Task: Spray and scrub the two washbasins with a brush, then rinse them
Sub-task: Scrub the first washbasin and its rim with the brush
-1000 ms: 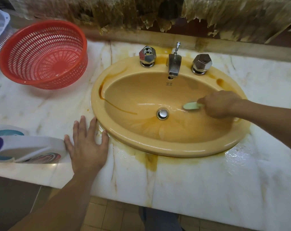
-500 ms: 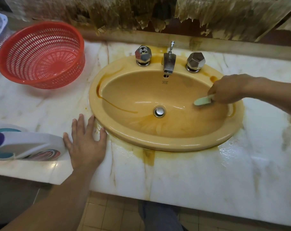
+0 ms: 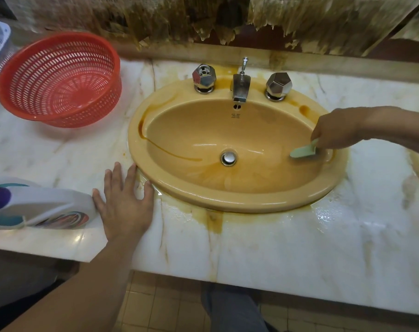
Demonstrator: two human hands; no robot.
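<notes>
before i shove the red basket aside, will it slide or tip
The red basket is probably light: thin slotted plastic, nothing visible inside. Its rim is wider than its base, so a high push may tip it. Pushed low, it should likely slide easily on the glossy counter.

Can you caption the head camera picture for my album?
Right hand scrubs the stained yellow oval washbasin with a pale green brush; left hand rests flat on white marble counter.

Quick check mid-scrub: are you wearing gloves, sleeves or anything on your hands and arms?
No gloves. The left hand and right hand are bare, with no ring, watch or band showing. The left forearm and right forearm are uncovered as far as the picture reaches; no sleeve shows.
</notes>
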